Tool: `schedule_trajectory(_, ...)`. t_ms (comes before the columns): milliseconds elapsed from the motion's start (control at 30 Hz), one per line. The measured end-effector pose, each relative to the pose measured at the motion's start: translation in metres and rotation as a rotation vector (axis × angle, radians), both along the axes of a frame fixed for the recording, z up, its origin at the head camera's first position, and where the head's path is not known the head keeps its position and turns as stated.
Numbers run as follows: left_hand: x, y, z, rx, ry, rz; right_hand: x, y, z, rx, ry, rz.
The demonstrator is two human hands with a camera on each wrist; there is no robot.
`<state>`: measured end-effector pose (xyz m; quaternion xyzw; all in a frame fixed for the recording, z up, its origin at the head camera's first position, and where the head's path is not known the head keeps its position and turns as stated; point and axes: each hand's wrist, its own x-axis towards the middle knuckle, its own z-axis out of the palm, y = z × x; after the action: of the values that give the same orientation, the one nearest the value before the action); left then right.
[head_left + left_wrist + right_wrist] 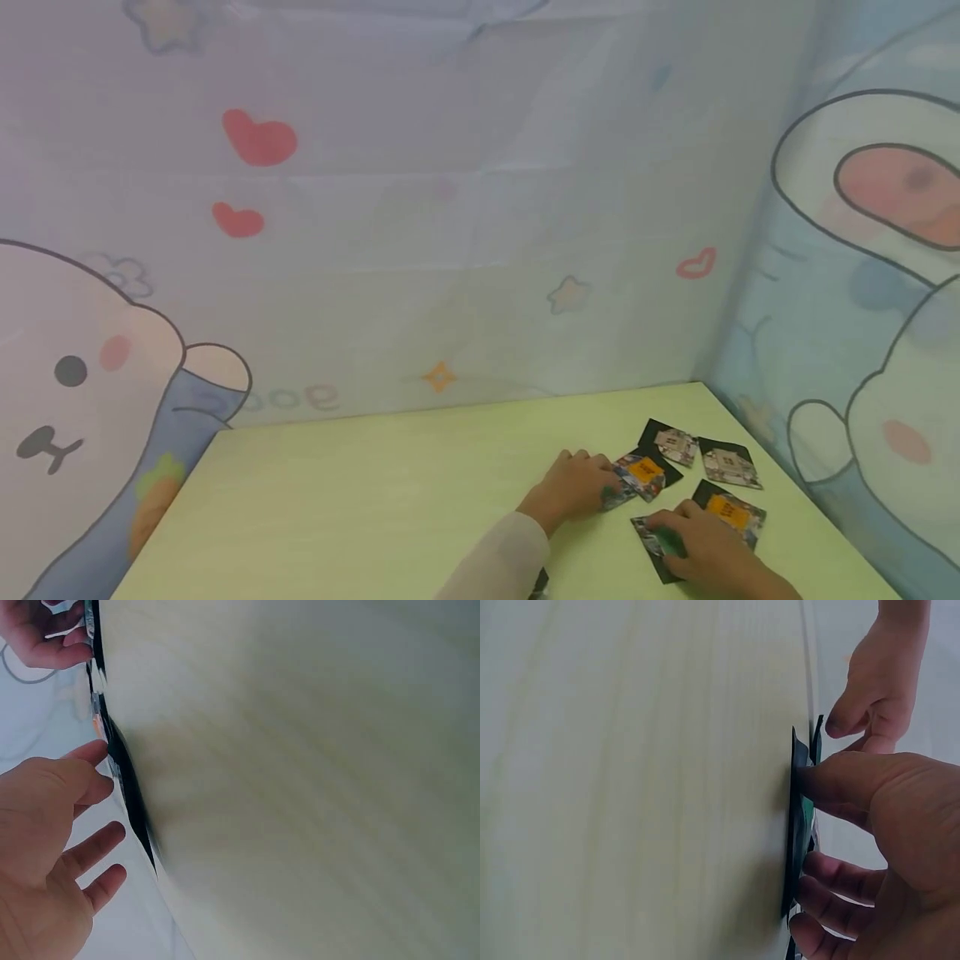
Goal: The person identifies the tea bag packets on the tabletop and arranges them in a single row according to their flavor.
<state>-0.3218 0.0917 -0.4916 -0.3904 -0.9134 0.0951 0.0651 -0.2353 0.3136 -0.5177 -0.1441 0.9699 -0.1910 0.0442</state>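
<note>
My left hand [573,487] reaches over a dark, picture-printed flat square packet [618,497] with a green patch. In the left wrist view its thumb and forefinger meet the packet's black edge [133,799], and the other fingers are spread apart. Lower right, my right hand [708,546] holds a similar green-patched packet [651,546] between thumb and fingertips. The right wrist view shows that packet [798,825] edge-on, thumb over one part and fingers farther along. An orange-labelled packet [647,469] lies by the left hand; another [731,510] is partly hidden behind the right.
Two packets with house pictures, one [677,444] overlapped by an orange-labelled packet and one [729,464] beside it, lie toward the back right. A dark item [540,583] peeks out under the left sleeve. Printed cloth walls [480,208] border the pale yellow table [337,500].
</note>
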Motion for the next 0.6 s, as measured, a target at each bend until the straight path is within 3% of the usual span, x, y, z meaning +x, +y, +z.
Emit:
schedule_trajectory(233, -0.005, 0.006, -0.004, -0.039, -0.001, -0.006, 0.001, -0.001, -0.001, -0.004, -0.003, -0.006)
schedule_trajectory(600, -0.008, 0.013, -0.005, 0.009, -0.094, 0.093, 0.003, -0.001, 0.007, -0.025, -0.026, 0.004)
